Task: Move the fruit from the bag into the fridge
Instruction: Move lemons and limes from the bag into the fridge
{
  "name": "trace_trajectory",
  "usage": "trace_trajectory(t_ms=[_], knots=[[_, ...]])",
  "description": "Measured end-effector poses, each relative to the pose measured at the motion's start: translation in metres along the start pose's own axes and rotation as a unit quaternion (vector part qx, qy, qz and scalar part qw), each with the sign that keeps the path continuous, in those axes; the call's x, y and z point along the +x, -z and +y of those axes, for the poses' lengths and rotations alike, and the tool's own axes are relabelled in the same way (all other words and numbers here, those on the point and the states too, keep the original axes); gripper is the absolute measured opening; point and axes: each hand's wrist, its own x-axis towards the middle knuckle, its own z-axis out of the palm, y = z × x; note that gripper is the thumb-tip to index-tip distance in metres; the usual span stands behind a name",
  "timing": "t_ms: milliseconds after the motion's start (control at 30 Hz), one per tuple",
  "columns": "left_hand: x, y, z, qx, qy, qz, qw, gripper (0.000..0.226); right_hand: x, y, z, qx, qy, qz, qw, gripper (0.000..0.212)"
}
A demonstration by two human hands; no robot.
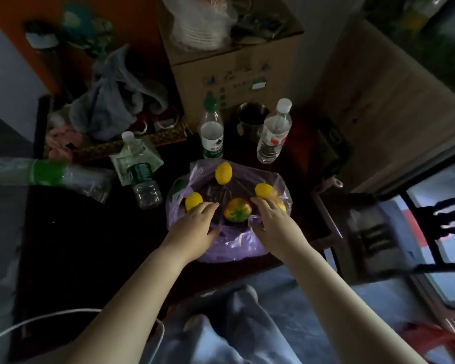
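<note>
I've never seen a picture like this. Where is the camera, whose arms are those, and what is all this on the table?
There is no machine here. The single picture comes from a wide-angle camera worn on a person's head and looking down, so the two bare arms are the wearer's own. The left hand and the right hand reach with fairly straight fingers over an opened purple plastic bag that lies on a dark table. Neither hand grips anything. In the bag lie several yellow lemon-like fruits and, in the middle between the hands, one round red-and-green fruit. Behind the bag stand clear water bottles, a metal cup and a cardboard box.
</note>
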Motion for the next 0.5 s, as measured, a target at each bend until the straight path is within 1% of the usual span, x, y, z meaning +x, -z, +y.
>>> trace_trajectory(t_ms=[133, 233, 333, 400, 500], knots=[[0.018, -0.015, -0.012, -0.004, 0.053, 0.002, 0.999, 0.061, 0.038, -0.010, 0.016, -0.006, 0.019, -0.061, 0.998, 0.064], [0.028, -0.021, -0.024, -0.005, 0.073, 0.016, 0.997, 0.062, 0.055, -0.021, 0.020, -0.008, 0.036, -0.085, 0.996, 0.069], [0.038, -0.024, -0.036, -0.005, 0.080, 0.016, 0.997, 0.060, 0.065, -0.032, 0.022, -0.006, 0.060, -0.109, 0.992, 0.065], [0.045, -0.024, -0.045, 0.000, 0.086, 0.019, 0.996, 0.057, 0.066, -0.038, 0.021, -0.010, 0.057, -0.128, 0.990, 0.061], [0.055, -0.020, -0.062, 0.023, 0.086, 0.025, 0.996, 0.054, 0.063, -0.046, 0.020, -0.015, 0.049, -0.146, 0.988, 0.062]])
